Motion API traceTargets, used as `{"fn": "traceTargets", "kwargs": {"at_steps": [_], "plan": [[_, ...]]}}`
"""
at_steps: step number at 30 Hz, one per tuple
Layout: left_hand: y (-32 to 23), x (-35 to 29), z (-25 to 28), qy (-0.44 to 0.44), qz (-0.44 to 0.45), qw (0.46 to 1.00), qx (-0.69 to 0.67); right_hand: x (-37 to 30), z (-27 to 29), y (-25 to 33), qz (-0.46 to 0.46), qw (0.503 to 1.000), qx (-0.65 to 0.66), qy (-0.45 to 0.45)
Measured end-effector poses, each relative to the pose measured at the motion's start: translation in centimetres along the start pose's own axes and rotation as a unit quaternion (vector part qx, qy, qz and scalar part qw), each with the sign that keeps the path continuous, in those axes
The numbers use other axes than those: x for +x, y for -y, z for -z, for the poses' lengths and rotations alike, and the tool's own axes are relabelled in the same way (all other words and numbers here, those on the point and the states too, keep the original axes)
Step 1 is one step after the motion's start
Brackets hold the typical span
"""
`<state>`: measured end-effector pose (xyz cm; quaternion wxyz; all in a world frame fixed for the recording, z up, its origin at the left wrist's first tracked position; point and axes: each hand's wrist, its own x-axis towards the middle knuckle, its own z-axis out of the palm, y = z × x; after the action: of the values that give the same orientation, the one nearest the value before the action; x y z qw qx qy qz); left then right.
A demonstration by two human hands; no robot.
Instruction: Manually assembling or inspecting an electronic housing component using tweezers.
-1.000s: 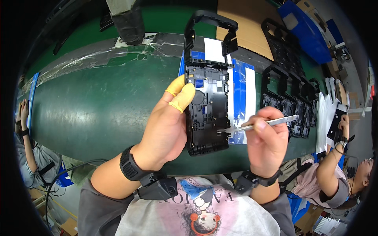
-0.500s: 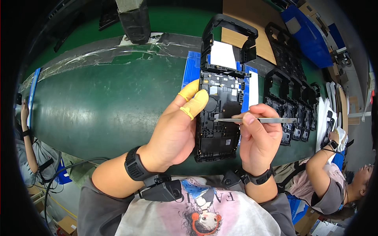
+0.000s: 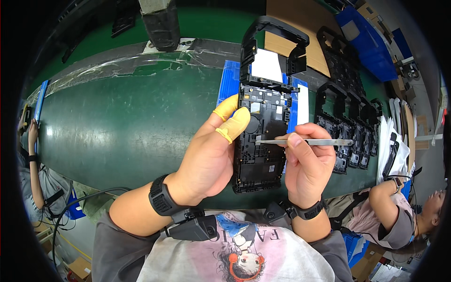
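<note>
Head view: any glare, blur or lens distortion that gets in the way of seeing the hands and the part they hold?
Head view: strong fisheye bend, with a black rim and the belt edge curving; glare streaks on the plastic film at the far edge; left hand, right hand, black frame and tweezers sharp and evenly lit, no heavy shadow; the co-workers at the edges are stretched.

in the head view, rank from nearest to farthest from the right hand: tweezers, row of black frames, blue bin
1. tweezers, held in the right hand itself.
2. row of black frames, lying just right of it on the belt.
3. blue bin, far off at the upper right.
</note>
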<state>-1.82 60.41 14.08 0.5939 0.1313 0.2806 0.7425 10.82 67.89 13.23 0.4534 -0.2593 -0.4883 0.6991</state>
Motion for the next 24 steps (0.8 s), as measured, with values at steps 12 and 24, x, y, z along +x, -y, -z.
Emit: {"fn": "traceTargets", "kwargs": {"at_steps": [12,24], "plan": [[0.3,0.8,-0.3,-0.041,0.011,0.999,-0.023,0.2,1.4,1.1,-0.012,0.995,0.083,-0.05],[-11.4,17.0,7.7,-0.111,-0.09,0.908,0.395,-3.2,9.4,4.3,0.042,0.987,0.067,-0.143]]}}
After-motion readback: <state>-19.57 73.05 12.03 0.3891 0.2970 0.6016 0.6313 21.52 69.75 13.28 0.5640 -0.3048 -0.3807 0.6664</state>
